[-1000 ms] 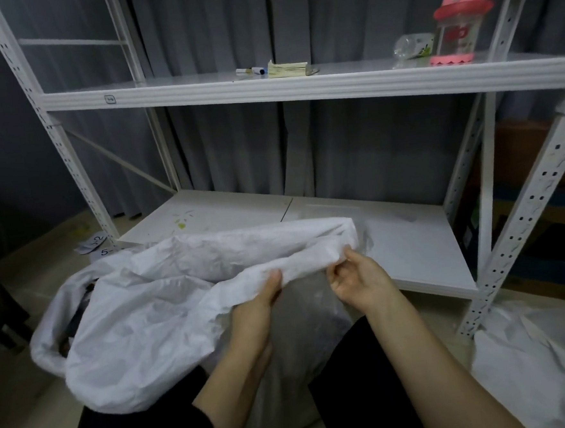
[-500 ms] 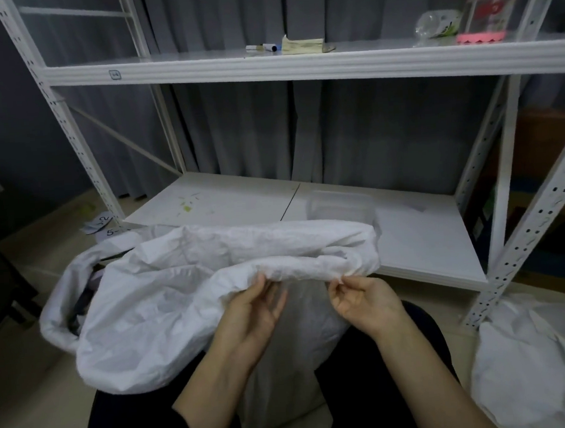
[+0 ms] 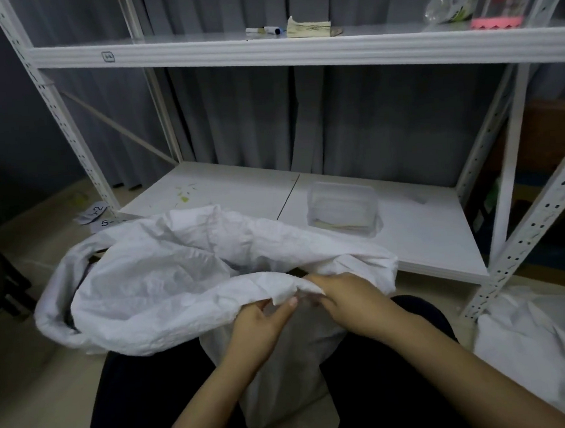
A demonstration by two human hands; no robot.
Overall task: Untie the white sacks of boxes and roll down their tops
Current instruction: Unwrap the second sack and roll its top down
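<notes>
A large crumpled white sack stands on the floor between my knees, its mouth open and its top folded outward to the left. My left hand pinches the near rim of the sack from below. My right hand grips the same rim just to the right, fingers curled over the fold, almost touching the left hand. Something dark shows inside the sack at its left edge; its contents are otherwise hidden. A second white sack lies on the floor at the right.
A white metal rack stands ahead. Its low shelf holds a clear plastic box. The upper shelf carries a marker, a paper pad, a plastic bottle and a pink-based container. Numbered paper scraps lie on the floor at left.
My hands have come closer together on the sack's rim and pulled it lower. The view tilted down, and the clear plastic box behind the sack is now in full view.
</notes>
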